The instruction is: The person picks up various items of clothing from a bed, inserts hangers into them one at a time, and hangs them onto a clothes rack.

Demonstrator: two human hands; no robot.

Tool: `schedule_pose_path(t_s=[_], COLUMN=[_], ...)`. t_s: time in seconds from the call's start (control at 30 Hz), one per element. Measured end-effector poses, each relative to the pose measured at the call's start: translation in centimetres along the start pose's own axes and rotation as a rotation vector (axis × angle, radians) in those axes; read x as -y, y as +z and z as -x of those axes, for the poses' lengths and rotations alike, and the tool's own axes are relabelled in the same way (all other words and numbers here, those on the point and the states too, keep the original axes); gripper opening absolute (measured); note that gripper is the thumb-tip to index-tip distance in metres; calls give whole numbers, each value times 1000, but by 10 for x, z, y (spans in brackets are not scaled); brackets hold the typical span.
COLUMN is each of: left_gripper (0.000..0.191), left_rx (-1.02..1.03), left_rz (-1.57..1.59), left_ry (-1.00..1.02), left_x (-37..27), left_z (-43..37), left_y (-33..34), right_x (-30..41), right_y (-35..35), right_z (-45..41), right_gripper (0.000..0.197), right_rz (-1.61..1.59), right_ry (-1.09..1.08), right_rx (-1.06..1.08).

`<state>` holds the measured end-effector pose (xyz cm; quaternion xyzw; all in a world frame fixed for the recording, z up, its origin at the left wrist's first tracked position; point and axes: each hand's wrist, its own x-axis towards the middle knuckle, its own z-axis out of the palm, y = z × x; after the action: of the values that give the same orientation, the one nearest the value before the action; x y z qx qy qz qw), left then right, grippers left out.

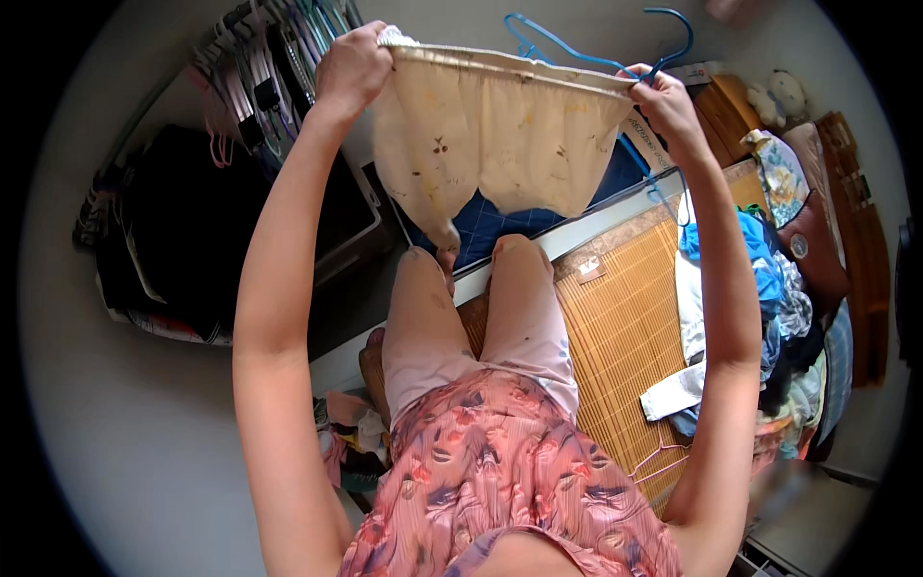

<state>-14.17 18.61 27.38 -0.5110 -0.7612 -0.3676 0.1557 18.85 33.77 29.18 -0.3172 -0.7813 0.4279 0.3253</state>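
Observation:
A pair of pale cream shorts with a small printed pattern hangs stretched between my two raised hands. My left hand grips one end of the elastic waistband, a white gathered bit showing past the fingers. At the other end, my right hand pinches the waistband, and a blue plastic hanger is held at the same hand, its hook pointing up. Another blue hanger hangs below that hand. The legs of the shorts dangle above my knees, over a dark blue quilted surface.
On the left, a rack carries dark clothes and several hangers. A bamboo mat lies to the right, with heaped clothes and a pink hanger on it. A plush toy sits at the back right near cushions.

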Motion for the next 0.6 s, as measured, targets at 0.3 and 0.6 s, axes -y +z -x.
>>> schedule_pose_path(t_s=[0.3, 0.6], left_gripper=[46, 36], left_rx=[388, 186], left_rz=[772, 350], left_ry=[-286, 4], left_x=[-63, -79], left_z=[8, 14], left_y=[-7, 8], right_x=[-26, -12], right_y=[16, 77], right_z=[26, 42], right_gripper=[25, 45], right_rz=[-224, -91], right_ry=[418, 19], right_rx=[126, 60])
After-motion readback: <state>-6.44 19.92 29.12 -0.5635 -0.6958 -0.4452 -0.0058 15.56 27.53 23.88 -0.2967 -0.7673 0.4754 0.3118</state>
